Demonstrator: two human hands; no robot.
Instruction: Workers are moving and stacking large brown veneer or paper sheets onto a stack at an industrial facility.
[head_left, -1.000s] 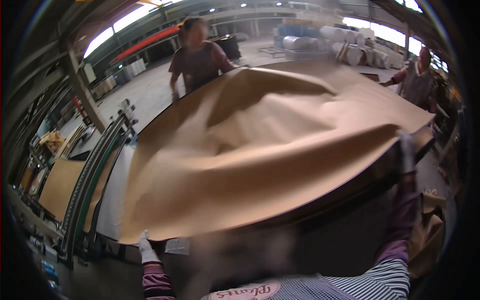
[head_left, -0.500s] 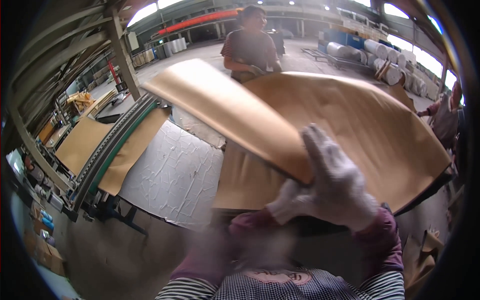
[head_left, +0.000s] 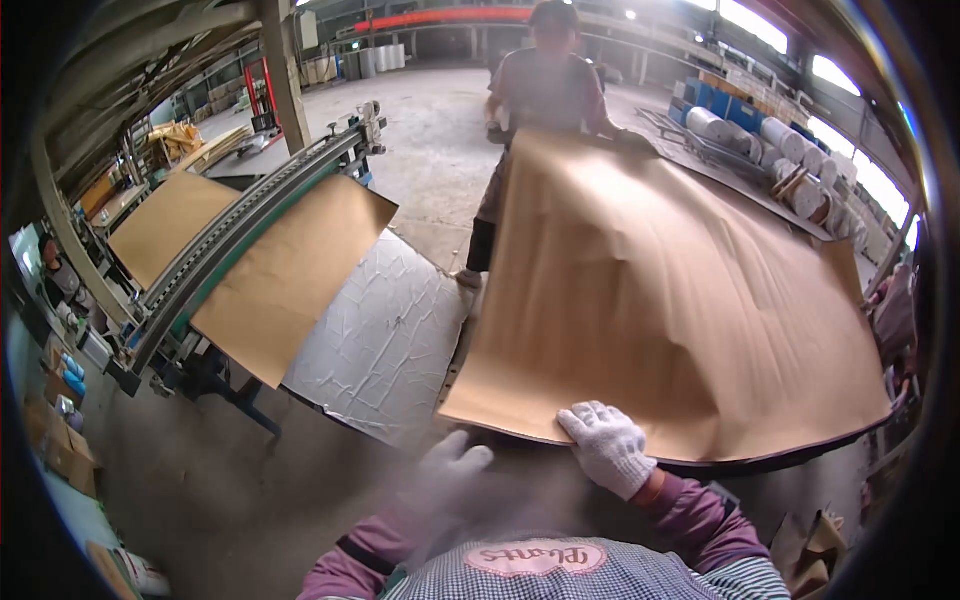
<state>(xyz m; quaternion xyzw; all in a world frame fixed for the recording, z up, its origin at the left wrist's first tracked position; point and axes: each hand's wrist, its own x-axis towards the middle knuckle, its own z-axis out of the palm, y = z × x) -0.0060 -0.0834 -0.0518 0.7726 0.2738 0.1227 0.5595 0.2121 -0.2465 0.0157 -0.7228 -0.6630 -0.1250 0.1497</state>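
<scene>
A large brown paper sheet (head_left: pixel 620 300) spreads in front of me to the right, rippled, with its far left corner raised. My right hand (head_left: pixel 608 447), in a white knitted glove, grips its near edge; the fingers lie on top and the thumb is hidden. My left hand (head_left: pixel 445 472), also gloved, is off the sheet, left of its near corner. It is blurred, but two fingers show apart and nothing is seen in it. Across from me a person (head_left: pixel 550 90) stands at the sheet's far edge, one hand near it.
At left, a long machine with a dark rail (head_left: pixel 240 225) crosses brown paper (head_left: pixel 300 275) and a wrinkled white sheet (head_left: pixel 385 335). Beyond it stands a post (head_left: pixel 285 80). Several white rolls (head_left: pixel 790 140) lie at the far right. Another person (head_left: pixel 893 310) is at the right edge.
The raised strip of brown paper has come down and the sheet now spreads toward me. My left hand has moved away left of my right hand. My view has shifted.
</scene>
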